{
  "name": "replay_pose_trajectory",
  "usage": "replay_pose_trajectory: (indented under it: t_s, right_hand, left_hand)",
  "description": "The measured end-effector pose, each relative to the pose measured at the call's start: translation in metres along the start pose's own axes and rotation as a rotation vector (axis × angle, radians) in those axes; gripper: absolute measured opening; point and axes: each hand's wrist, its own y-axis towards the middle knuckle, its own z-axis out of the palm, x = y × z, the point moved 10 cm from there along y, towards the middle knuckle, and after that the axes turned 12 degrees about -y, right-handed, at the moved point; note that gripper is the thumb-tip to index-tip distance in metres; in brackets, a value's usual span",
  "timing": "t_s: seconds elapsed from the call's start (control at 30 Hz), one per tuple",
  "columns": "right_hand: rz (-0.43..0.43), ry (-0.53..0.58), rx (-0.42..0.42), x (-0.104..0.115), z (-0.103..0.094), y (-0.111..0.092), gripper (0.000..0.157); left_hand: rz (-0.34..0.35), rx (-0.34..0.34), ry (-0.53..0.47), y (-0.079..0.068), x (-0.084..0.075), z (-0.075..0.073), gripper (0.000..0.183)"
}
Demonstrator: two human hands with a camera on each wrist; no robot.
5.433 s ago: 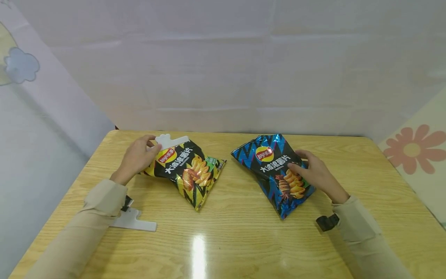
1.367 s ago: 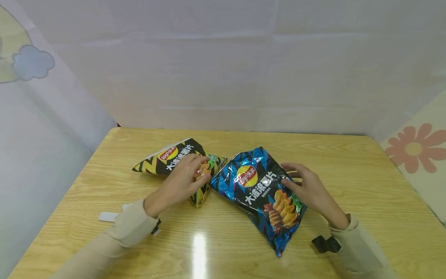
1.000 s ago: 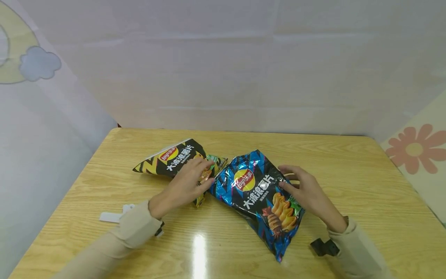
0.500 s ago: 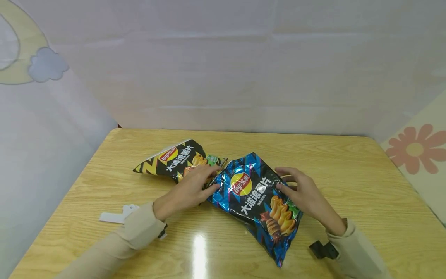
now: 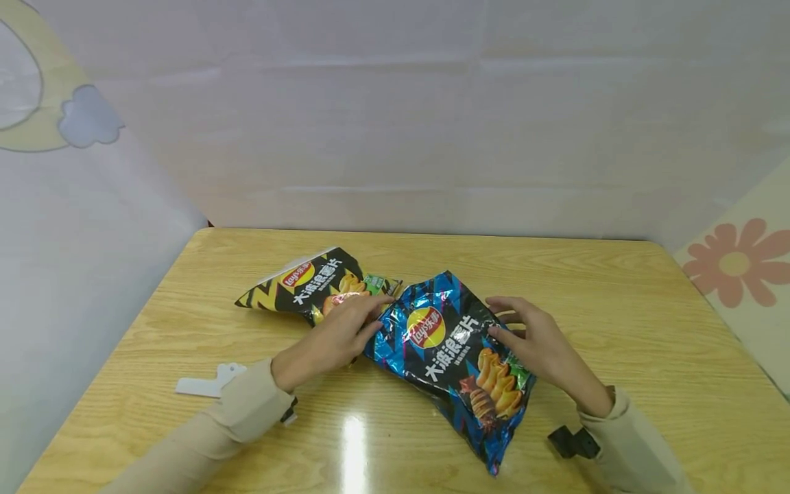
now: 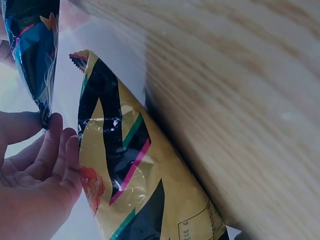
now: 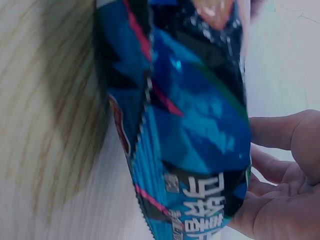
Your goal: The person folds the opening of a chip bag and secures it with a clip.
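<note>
Head view: near the middle of the pale wooden table (image 5: 623,302), the bare left hand (image 5: 336,338) pinches the left edge of a blue-and-black foil chip bag (image 5: 453,363), and the bare right hand (image 5: 539,343) holds its right edge between thumb and fingers. Slick foil could slide from that narrow left pinch, or the left hand's fingers, very close to the yellow-and-black foil chip bag (image 5: 321,280) at far left, could snag and drag it.

Taking the head view as your dial, you have a pale, creased backdrop (image 5: 395,130) at 12 o'clock; a yellow crescent-moon print (image 5: 58,62) at 10, overlapped by a blue cloud print (image 5: 91,118); a red flower print (image 5: 734,263) at 3; a wood-grain tabletop (image 5: 617,295), with a glare streak (image 5: 354,453) at 6.
</note>
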Motion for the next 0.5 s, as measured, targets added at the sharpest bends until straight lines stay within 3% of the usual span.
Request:
replay_pose_trajectory:
  t_s: [0.5]
  right_hand:
    - [0.021, 0.034, 0.072, 0.003, 0.006, -0.003, 0.048]
  left_hand:
    - [0.073, -0.055, 0.004, -0.002, -0.006, -0.015, 0.034]
